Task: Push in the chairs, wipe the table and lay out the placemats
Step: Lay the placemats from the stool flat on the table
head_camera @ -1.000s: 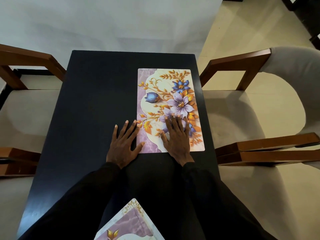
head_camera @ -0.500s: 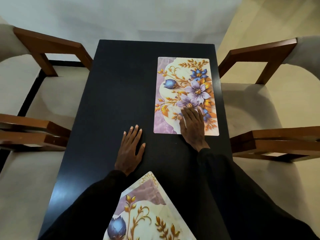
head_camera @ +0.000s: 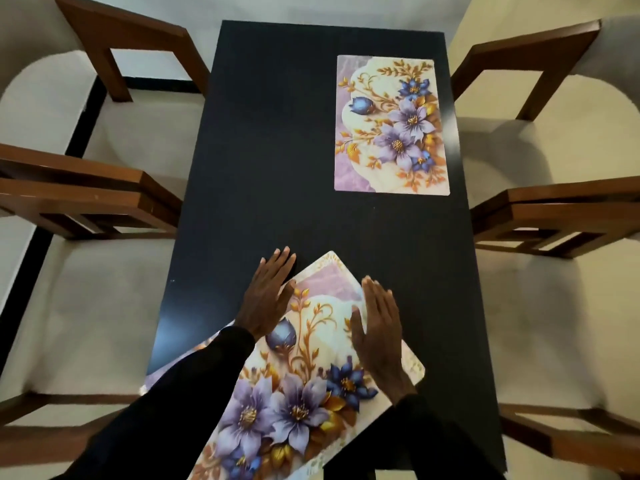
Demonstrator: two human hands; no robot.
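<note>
- Dark worktop (head_camera: 277,150) fills frame centre w/ two mats on it.
- Near placemat (head_camera: 311,358), lower centre, lies skewed.
- Far placemat (head_camera: 391,126), upper right, lies square. The right hand was on it 0.5 s ago and is now off.
- Left hand (head_camera: 268,296): fingers straight, gripping nothing, over the near placemat's left edge.
- Right hand (head_camera: 379,334): flat, empty, on its right edge.

Two placemats (head_camera: 391,126) (head_camera: 311,341); four chairs (head_camera: 145,133) (head_camera: 97,317) (head_camera: 512,147) (head_camera: 554,323); one table (head_camera: 270,133); two hands (head_camera: 268,299) (head_camera: 379,327).

table (head_camera: 277,150): black | placemats (head_camera: 391,126): purple-blue flowers, gold leaves | chairs (head_camera: 131,140): brown, cream
</note>
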